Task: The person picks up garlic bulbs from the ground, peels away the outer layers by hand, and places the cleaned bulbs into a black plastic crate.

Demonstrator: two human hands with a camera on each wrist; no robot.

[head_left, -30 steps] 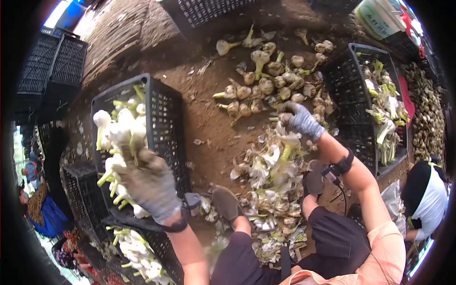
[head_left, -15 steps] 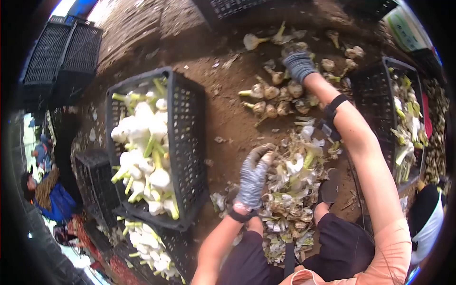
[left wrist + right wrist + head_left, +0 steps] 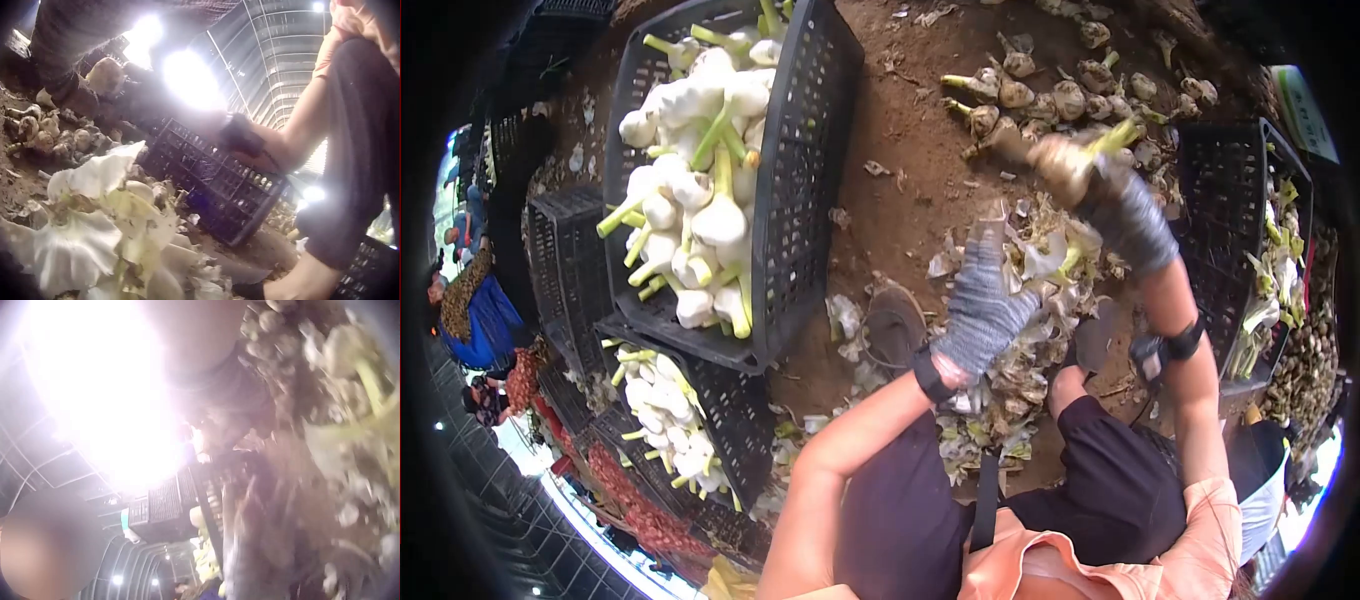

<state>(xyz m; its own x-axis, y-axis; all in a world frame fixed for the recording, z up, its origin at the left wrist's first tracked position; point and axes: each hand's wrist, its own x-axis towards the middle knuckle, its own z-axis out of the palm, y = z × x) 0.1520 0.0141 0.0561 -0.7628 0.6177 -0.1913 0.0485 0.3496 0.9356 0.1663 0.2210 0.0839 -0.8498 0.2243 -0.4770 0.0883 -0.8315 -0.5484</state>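
In the head view my gloved right hand point(image 3: 1135, 222) holds a dirty-skinned garlic bulb point(image 3: 1063, 170) whose green stem points up to the right; both are blurred. My gloved left hand point(image 3: 985, 310), fingers straight and thumb spread, is over the heap of garlic peelings point(image 3: 1050, 255) between my feet. Nothing shows in its grasp. Large pale peelings point(image 3: 81, 231) fill the lower part of the left wrist view. Beyond the right hand, several unpeeled garlic bulbs point(image 3: 1068, 100) lie on the soil. The right wrist view is mostly glare and blur.
A black crate point(image 3: 810, 190) heaped with white garlic stands on the left, with another pile of white garlic point(image 3: 665, 420) below it. On the right, a black crate point(image 3: 1215, 240) holds stemmed garlic. My shoe point(image 3: 895, 325) is beside the peelings. Other people are at the far left.
The left hand came from the left crate to the peelings, its fingers now straighter. My right hand reached to the far bulbs, then drew back with one. The head view has shifted.
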